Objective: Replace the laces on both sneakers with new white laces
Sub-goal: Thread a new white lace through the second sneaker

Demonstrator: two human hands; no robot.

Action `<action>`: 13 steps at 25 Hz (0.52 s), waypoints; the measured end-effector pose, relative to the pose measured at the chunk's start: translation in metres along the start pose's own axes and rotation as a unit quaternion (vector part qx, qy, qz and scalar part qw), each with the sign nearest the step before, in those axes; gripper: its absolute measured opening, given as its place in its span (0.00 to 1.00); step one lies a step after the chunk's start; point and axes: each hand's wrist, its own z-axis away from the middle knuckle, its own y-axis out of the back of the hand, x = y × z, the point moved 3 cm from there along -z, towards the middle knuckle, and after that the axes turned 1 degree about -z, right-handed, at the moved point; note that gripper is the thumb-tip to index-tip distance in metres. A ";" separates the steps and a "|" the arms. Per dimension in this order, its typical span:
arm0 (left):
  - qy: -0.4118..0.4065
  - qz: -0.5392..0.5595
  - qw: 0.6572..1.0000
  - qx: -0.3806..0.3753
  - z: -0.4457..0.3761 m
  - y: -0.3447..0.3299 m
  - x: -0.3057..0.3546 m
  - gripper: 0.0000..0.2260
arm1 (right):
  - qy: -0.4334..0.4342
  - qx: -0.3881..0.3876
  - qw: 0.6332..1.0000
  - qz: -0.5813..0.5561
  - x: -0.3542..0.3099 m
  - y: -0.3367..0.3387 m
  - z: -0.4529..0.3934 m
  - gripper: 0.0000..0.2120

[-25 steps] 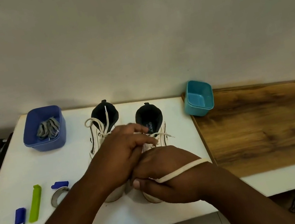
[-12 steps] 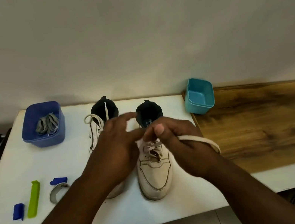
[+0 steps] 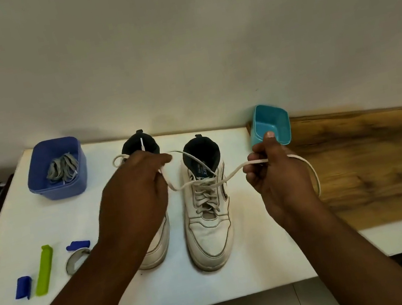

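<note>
— Where's the lace?
— White lace runs across the right sneaker; left hand and right hand each pinch an end in curled fingers.
— Anything around?
— Left hand hides much of the left sneaker. Blue tub of grey laces, teal tub, clips on the desk.

White table: near strip in front of both shoe toes is bare — open approach. Left side obstructed by blue tub, green clip and small blue pieces. Teal tub blocks the far right. Taut lace spans above the right shoe — crossing barred.
</note>
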 end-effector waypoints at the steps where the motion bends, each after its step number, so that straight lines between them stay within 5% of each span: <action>1: 0.029 -0.018 0.999 0.022 0.000 0.008 -0.002 0.14 | 0.009 0.002 0.999 -0.031 -0.001 0.000 0.000 0.13; 4: 0.096 -0.142 0.985 -0.024 0.003 0.011 -0.007 0.13 | 0.072 0.005 0.995 -0.073 -0.008 0.000 -0.001 0.06; 7: 0.082 -0.245 0.962 -0.083 0.011 0.000 0.006 0.23 | 0.090 0.002 0.996 -0.018 -0.006 0.001 -0.005 0.07; 10: 0.004 -0.164 0.985 -0.051 0.009 -0.015 0.021 0.22 | -0.034 -0.021 0.990 0.134 0.015 0.002 -0.009 0.20; 13: -0.077 -0.113 0.988 -0.076 0.009 -0.046 0.022 0.16 | -0.097 -0.059 0.932 0.343 0.032 0.010 -0.010 0.24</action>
